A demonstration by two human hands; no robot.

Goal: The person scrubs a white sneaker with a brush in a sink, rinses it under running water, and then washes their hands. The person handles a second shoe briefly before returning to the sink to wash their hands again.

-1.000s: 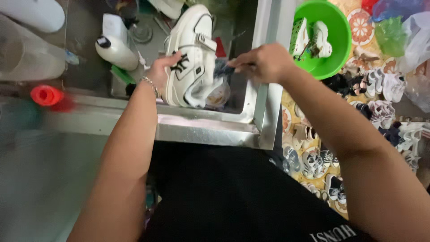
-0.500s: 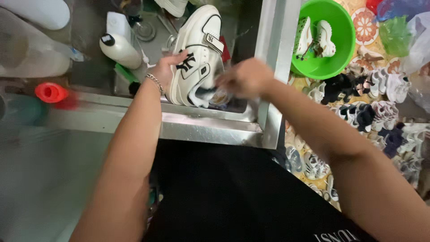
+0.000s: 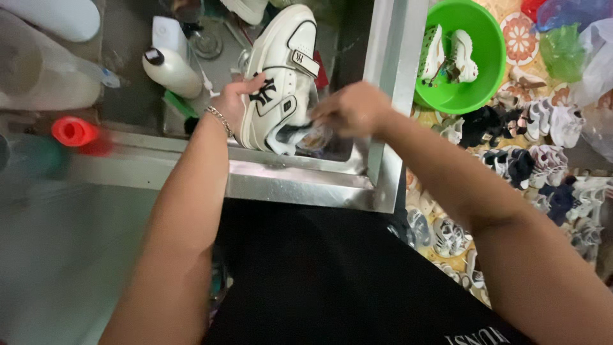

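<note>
A white sneaker (image 3: 281, 70) with black trim and a strap stands tilted in a steel sink (image 3: 300, 182), toe pointing away from me. My left hand (image 3: 233, 102), with a thin bracelet at the wrist, grips the sneaker's left side. My right hand (image 3: 351, 108) is blurred and curled at the shoe's heel opening. It seems to grip a small brush, whose tip is hidden in the shoe's dark inside.
A white bottle (image 3: 169, 70) with a black cap lies in the sink at the left. A red cap (image 3: 73, 131) sits on the sink's left ledge. On the floor to the right, a green basin (image 3: 485, 70) holds white shoes, and several pairs of shoes (image 3: 543, 147) lie on a patterned mat.
My right hand has moved left and down to the sneaker's heel opening. The left hand keeps its hold on the shoe, and the view has shifted slightly.
</note>
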